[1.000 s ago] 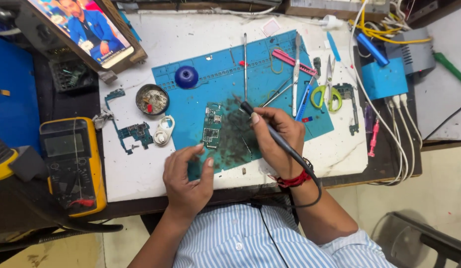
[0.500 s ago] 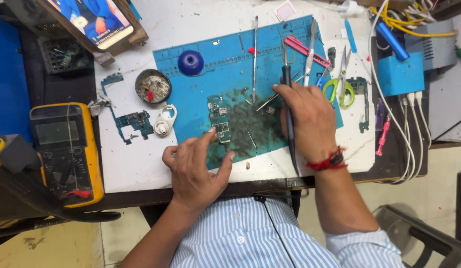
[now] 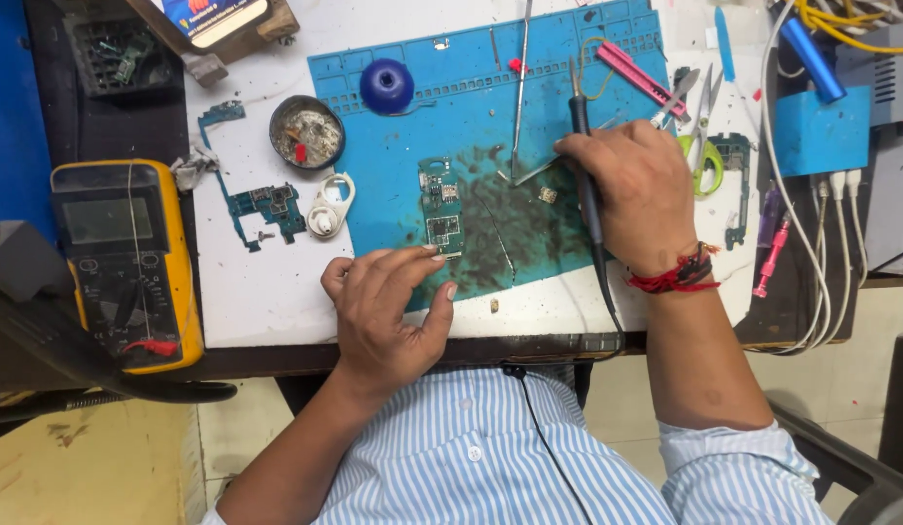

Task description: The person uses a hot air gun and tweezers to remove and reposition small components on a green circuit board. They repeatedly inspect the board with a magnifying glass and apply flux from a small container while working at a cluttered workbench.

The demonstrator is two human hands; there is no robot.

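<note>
right hand [image 3: 641,194]: grip clenched round a slim black soldering iron [image 3: 584,165], rod-shaped, tip pointing away from the body, black cord trailing off the near edge of the bench [image 3: 266,292]; red thread band on the wrist
left hand [image 3: 383,306]: grip released, palm down, fingers spread flat at the near edge of the mat, fingertips touching the near end of the circuit board
circuit board [image 3: 441,206]: narrow green rectangle, small metal-capped chips on top, lying flat on the mat between the two hands (apart from the iron)
mat [image 3: 422,107]: blue rubbery sheet, moulded tray slots along the far edge, middle smeared with dark soot-like residue
tweezers [image 3: 520,87]: thin bright steel, lying lengthwise on the mat just left of the iron
knob [image 3: 387,85]: dark blue, domed, smooth plastic
tin [image 3: 307,132]: round shallow metal dish, grey crusted contents with a red bit
second board [image 3: 262,206]: irregular teal cutout on the white bench top, left of the mat; white plastic ring piece [image 3: 331,205] beside it
multimeter [image 3: 130,262]: yellow rubber case, grey screen, far left
scissors [image 3: 704,126]: steel blades, green loop handles, right of the mat
</note>
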